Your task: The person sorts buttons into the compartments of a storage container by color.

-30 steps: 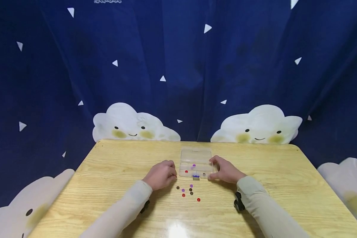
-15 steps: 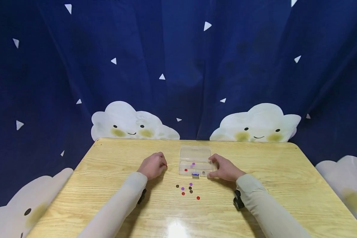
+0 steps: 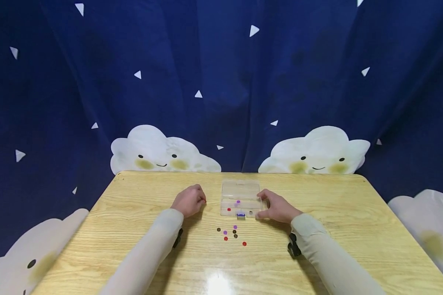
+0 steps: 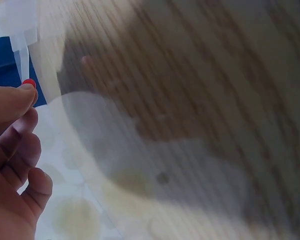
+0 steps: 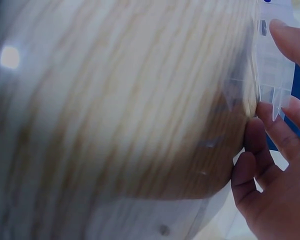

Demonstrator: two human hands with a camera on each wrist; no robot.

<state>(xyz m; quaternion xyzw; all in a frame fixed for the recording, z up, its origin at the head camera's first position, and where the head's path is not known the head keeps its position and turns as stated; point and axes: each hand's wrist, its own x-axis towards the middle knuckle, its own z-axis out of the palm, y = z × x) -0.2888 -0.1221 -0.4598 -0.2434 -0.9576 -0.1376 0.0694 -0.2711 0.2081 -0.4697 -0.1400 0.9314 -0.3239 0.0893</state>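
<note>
Between thumb and forefinger, my left hand (image 3: 188,200) pinches a small red disc (image 4: 28,82), held a little left of the box in the head view. A clear plastic box (image 3: 225,203) lies with its lid (image 3: 240,188) swung back and a blue-purple latch (image 3: 240,215) at its front. Inside sit a red disc (image 3: 229,209), a purple disc (image 3: 238,201) and a dark disc (image 3: 250,212). My right hand (image 3: 278,208) grips the box's right end, thumb at the front corner and fingers farther back.
In front of the box, several loose discs lie scattered on the wooden table (image 3: 133,241): red ones (image 3: 244,243), purple ones (image 3: 225,232) and dark ones (image 3: 218,229). A dark blue curtain (image 3: 221,82) with clouds hangs behind the table's far edge.
My left hand has moved left and slightly back, away from the box's front left corner, still pinching the red disc. The right hand keeps its grip on the box.
</note>
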